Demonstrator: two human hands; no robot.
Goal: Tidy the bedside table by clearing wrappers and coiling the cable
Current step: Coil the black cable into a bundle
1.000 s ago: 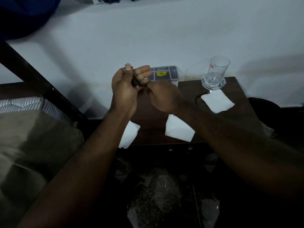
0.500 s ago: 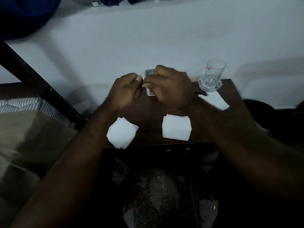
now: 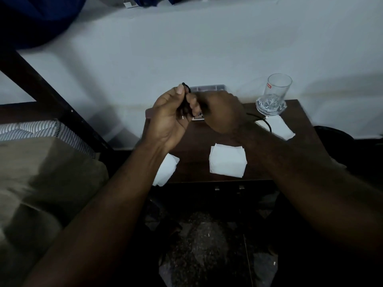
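Note:
My left hand [image 3: 170,114] grips a bundle of thin black cable [image 3: 185,94] above the dark wooden bedside table [image 3: 196,141], a loop sticking up past the thumb. My right hand [image 3: 222,112] is right beside it with fingers curled toward the same cable; its fingertips are hidden behind the knuckles. The rest of the cable runs right across the table, under my right wrist, to a white wrapper [image 3: 277,126]. Two more white wrappers lie near the front edge, one in the middle [image 3: 227,160] and one at the left corner [image 3: 165,169], partly under my left forearm.
A clear drinking glass [image 3: 274,95] stands at the table's back right corner. A small grey box [image 3: 207,89] sits against the white wall behind my hands. A bed with a striped mattress [image 3: 37,129] and dark frame is on the left. Speckled floor lies below.
My left hand has risen and turned palm inward with the cable looped in it. My right hand has slid from above the box to beside the left hand.

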